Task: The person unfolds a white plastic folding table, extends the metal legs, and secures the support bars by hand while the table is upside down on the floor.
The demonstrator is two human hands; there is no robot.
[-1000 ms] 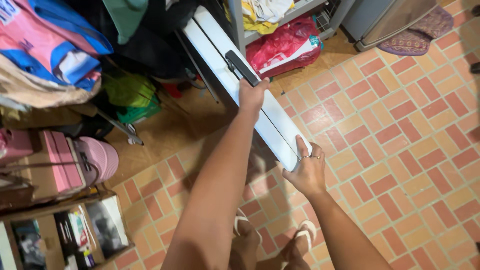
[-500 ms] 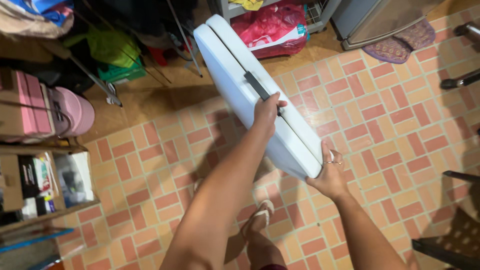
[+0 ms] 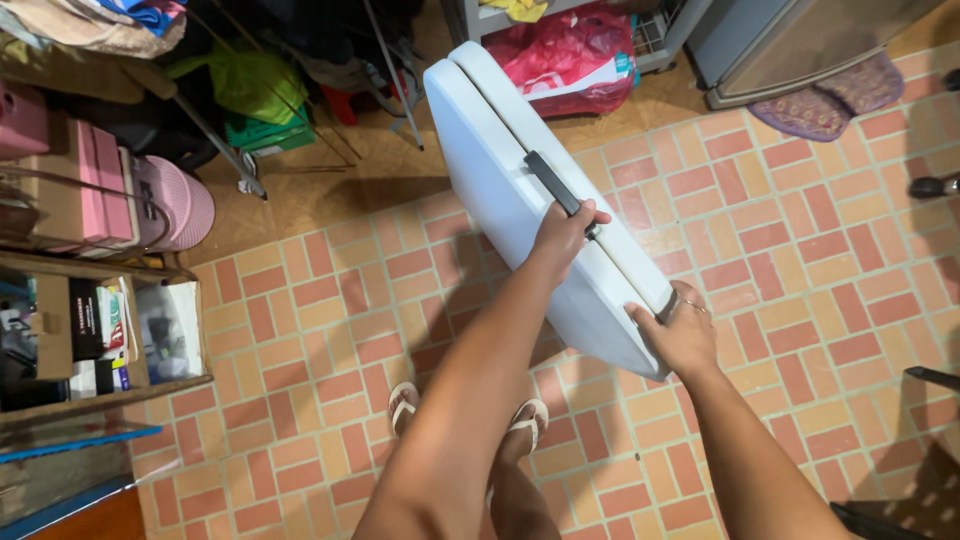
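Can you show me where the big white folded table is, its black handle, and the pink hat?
white folded table [image 3: 490, 150]: head view, on its upper white panel.
black handle [image 3: 548, 178]: head view, on the bar's middle.
pink hat [image 3: 180, 205]: head view, on its brim.

Brick-pattern tile floor [image 3: 830, 250]; purple mat [image 3: 825, 100], sandalled feet [image 3: 470, 420].

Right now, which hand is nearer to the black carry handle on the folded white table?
Left. The left hand closes its grip on the black carry handle; the right hand holds the folded white table at its near corner, farther down the edge.
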